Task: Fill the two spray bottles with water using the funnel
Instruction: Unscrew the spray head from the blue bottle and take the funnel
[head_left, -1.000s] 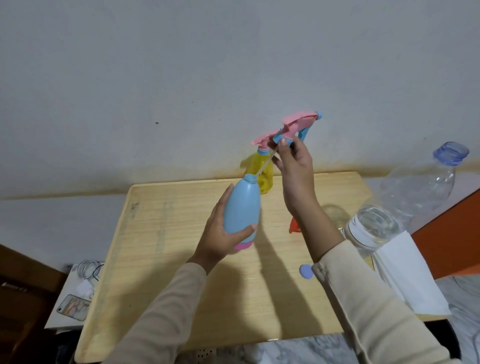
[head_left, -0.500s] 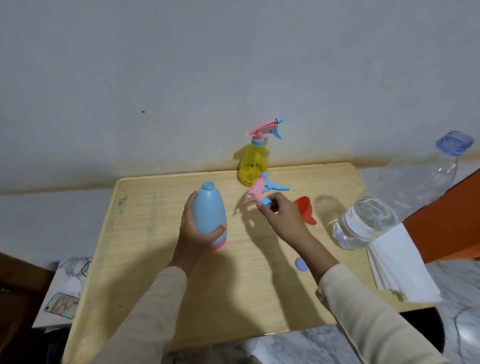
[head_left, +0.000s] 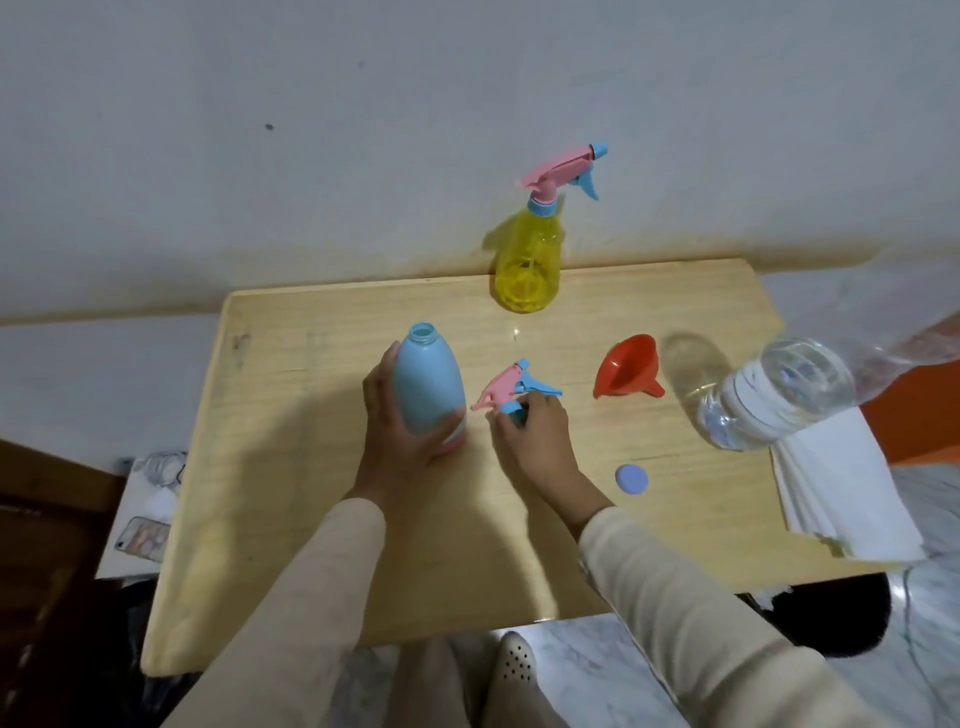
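My left hand (head_left: 397, 439) grips the blue spray bottle (head_left: 427, 382), which stands upright on the wooden table (head_left: 322, 519) with its neck uncapped. Its pink and blue spray head (head_left: 511, 387) lies on the table just right of the bottle, and my right hand (head_left: 535, 434) pinches its blue collar. The red funnel (head_left: 626, 366) lies on its side further right. A yellow spray bottle (head_left: 530, 260) with its spray head on stands at the table's far edge. A large clear water bottle (head_left: 779, 392), uncapped, stands at the right.
A blue bottle cap (head_left: 632, 479) lies on the table near my right forearm. Folded white cloth (head_left: 841, 483) sits at the table's right edge. A wall runs close behind the table. A phone (head_left: 143, 538) lies on a low surface at the left.
My right hand lifted the spray head out of the blue bottle and lowered it onto the table beside it. My left hand set the blue bottle down upright.
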